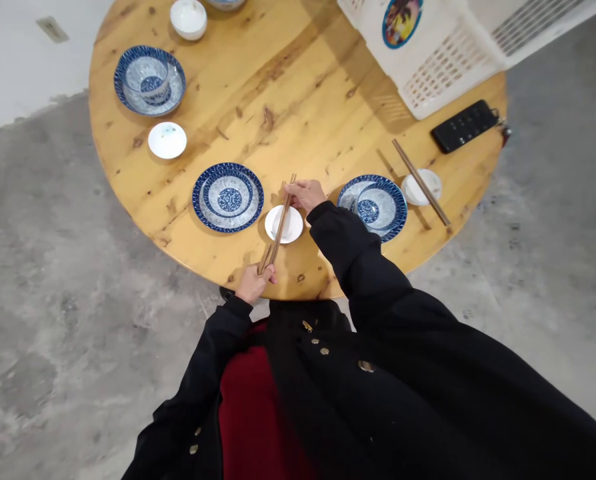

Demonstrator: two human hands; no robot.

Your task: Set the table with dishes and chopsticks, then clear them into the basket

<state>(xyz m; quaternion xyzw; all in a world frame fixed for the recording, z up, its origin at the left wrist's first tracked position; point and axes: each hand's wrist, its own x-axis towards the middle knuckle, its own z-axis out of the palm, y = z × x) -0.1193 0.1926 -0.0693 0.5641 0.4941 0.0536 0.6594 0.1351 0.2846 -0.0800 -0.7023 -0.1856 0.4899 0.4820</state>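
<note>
A pair of wooden chopsticks (279, 225) runs slantwise across a small white dish (284, 224) on the round wooden table (278, 113). My left hand (252, 283) grips their lower ends near the table's near edge. My right hand (305, 195) pinches them near their upper ends, just beyond the dish. To the left of the chopsticks lies a blue-and-white plate (228, 197). A matching plate (375, 207) sits just right of my right hand, partly behind my black sleeve.
A second pair of chopsticks (421, 181) lies across a white dish (422, 188). Further off are a bowl on a blue-and-white plate (149, 80), a small white dish (167, 140), a white bowl (188, 19), a black remote control (465, 125) and a white plastic basket (428, 57).
</note>
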